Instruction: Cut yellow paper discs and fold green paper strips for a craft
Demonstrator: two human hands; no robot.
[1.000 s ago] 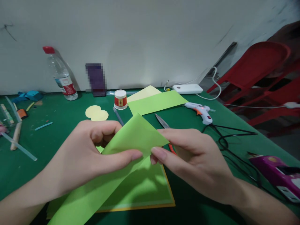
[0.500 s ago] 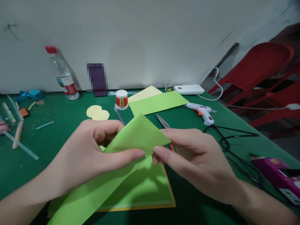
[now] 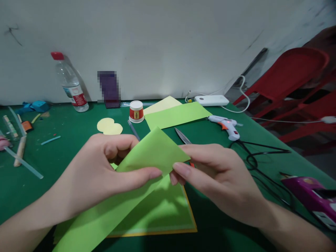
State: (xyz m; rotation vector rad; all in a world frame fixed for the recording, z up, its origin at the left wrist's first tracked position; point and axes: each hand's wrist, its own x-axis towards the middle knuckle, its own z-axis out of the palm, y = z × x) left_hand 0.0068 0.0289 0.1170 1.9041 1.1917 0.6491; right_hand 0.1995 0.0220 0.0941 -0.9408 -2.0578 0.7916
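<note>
One pale wall (image 3: 162, 45) rises beyond the fingers (image 3: 203, 151), backing a green table (image 3: 73, 140) that spreads beneath them; red chairs (image 3: 291, 75) stand far to their right. A light-green sheet (image 3: 154, 150) slants up between the fingers, above more paper (image 3: 160, 213). The left hand (image 3: 107, 169) angles inward, thumb laid straight along the sheet, other fingers curled behind, gripping it. The right hand (image 3: 220, 182) bends in opposite, thumb and forefinger pinched almost together at the sheet's corner.

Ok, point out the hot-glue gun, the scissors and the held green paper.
Hot-glue gun (image 3: 230, 124), head view: body.
Scissors (image 3: 183, 137), head view: blade.
Held green paper (image 3: 154, 152), head view: upper part.
</note>
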